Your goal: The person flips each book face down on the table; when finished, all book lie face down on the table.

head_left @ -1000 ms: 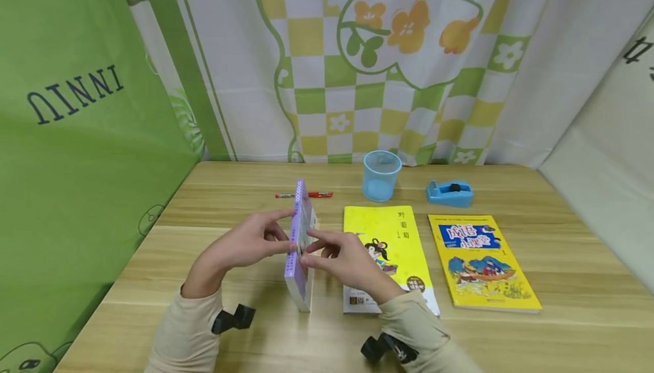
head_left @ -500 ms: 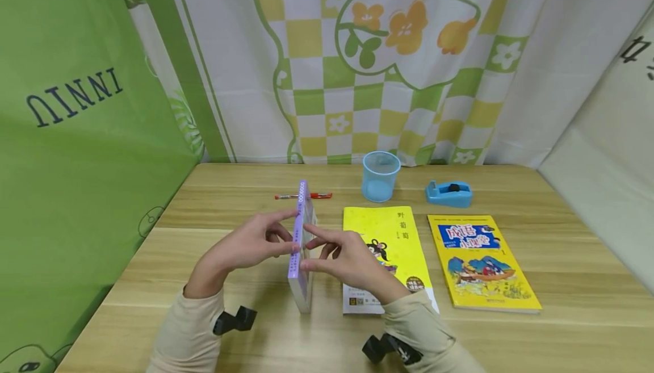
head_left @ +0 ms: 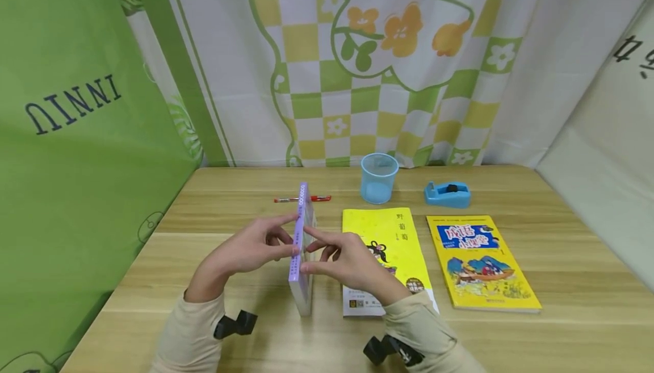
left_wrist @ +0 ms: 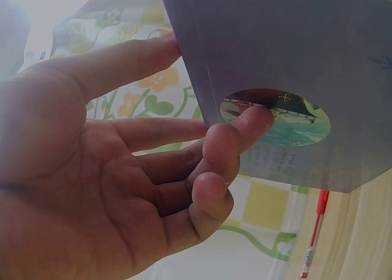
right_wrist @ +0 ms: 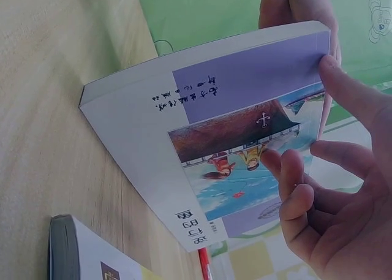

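Observation:
A purple-spined book [head_left: 301, 265] stands on edge on the table, spine up, held between both hands. In the right wrist view the book's illustrated front cover [right_wrist: 223, 99] shows purple and white. My left hand [head_left: 255, 243] holds it from the left, thumb and index fingertips at the spine. The left wrist view shows its middle fingertip by the oval picture on the back cover [left_wrist: 294, 53]. From the right, my right hand [head_left: 349, 259] holds it with thumb and index fingertips on the front cover near the spine; its other fingers are bent.
A yellow book [head_left: 380, 225] lies right of the held one, partly under the right forearm. Farther right lies another yellow book [head_left: 485, 282]. Behind are a red pen [head_left: 321, 198], a blue mesh cup [head_left: 378, 183] and a blue tape dispenser [head_left: 447, 195]. A curtain hangs behind the table.
The purple book has turned more edge-on and shifted slightly right. My right fingertips have shifted and spread slightly on the cover; the left hand keeps its hold. The head view has tilted slightly.

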Motion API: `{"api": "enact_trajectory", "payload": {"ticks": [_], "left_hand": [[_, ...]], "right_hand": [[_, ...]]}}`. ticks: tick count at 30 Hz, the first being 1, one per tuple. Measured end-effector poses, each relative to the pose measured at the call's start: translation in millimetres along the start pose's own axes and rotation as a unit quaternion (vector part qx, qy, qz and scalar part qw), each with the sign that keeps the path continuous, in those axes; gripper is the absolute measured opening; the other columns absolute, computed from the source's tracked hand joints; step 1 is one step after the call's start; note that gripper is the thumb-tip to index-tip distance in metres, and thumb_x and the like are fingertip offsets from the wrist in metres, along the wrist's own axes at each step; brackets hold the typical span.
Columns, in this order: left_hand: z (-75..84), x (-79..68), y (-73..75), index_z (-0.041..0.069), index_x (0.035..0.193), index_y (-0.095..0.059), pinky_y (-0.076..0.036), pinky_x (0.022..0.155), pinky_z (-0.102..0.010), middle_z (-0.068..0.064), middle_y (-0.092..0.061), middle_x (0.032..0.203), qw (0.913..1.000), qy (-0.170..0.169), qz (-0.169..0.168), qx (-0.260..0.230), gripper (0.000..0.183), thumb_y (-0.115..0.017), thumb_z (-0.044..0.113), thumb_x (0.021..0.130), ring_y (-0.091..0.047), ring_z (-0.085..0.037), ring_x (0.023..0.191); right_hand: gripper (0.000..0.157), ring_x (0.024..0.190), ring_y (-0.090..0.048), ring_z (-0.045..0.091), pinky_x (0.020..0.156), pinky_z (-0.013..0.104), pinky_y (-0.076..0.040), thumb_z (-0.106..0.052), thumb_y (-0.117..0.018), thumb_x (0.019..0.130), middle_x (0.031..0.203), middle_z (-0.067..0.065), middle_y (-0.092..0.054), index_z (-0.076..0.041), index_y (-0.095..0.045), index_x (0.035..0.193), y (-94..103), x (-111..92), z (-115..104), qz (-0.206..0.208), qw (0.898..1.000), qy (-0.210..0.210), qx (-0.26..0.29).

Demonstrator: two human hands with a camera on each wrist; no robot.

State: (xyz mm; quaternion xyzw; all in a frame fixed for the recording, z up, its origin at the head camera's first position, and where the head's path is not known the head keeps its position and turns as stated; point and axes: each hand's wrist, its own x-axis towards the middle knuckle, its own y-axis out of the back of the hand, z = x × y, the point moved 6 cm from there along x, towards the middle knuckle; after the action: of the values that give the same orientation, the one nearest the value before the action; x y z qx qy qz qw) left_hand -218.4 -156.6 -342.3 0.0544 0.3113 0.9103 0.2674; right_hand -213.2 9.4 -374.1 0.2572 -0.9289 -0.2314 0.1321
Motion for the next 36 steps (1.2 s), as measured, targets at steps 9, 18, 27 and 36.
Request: {"api": "enact_trajectory", "payload": {"ticks": [9, 18, 27, 36], "left_hand": [[-2.2, 0.6, -1.0, 0.001, 0.155, -0.035, -0.054, 0.07, -0.039, -0.017, -0.072, 0.106, 1.0, -0.005, -0.005, 0.003, 0.07, -0.068, 0.023, 0.098, -0.063, -0.017, 0.08], [-1.4, 1.1, -1.7, 0.0, 0.156, -0.033, -0.051, 0.065, -0.035, -0.016, -0.072, 0.103, 0.9999, -0.012, -0.007, -0.005, 0.069, -0.066, 0.022, 0.099, -0.061, -0.018, 0.076], [-2.7, 2.5, -2.7, 0.001, 0.157, -0.03, -0.044, 0.06, -0.027, -0.015, -0.071, 0.102, 0.9999, -0.004, -0.004, -0.014, 0.063, -0.057, 0.011, 0.101, -0.059, -0.018, 0.075], [-5.5, 5.7, -5.7, 0.001, 0.156, -0.033, -0.048, 0.064, -0.032, -0.017, -0.072, 0.105, 0.9999, -0.002, -0.006, -0.012, 0.062, -0.06, 0.012, 0.1, -0.062, -0.021, 0.077]], "right_hand": [[0.067, 0.075, -0.063, 0.009, 0.07, 0.022, -0.053, -0.028, -0.081, 0.086, 0.111, 0.012, -0.075, -0.014, -0.054, 0.146, 0.7, 0, 0, 0.0, 1.0, 0.011, -0.005], [0.069, 0.075, -0.062, 0.009, 0.07, 0.022, -0.053, -0.029, -0.081, 0.086, 0.11, 0.011, -0.076, -0.014, -0.054, 0.147, 2.6, -1, -1, 0.003, 1.0, 0.011, -0.011], [0.068, 0.076, -0.062, 0.012, 0.067, 0.023, -0.053, -0.028, -0.082, 0.085, 0.11, 0.01, -0.077, -0.015, -0.055, 0.146, 6.9, -2, 0, 0.009, 1.0, -0.001, 0.002], [0.069, 0.08, -0.061, 0.015, 0.067, 0.023, -0.051, -0.031, -0.082, 0.085, 0.11, 0.01, -0.076, -0.016, -0.054, 0.146, 12.9, -4, 1, 0.014, 0.999, -0.03, 0.006]]}}
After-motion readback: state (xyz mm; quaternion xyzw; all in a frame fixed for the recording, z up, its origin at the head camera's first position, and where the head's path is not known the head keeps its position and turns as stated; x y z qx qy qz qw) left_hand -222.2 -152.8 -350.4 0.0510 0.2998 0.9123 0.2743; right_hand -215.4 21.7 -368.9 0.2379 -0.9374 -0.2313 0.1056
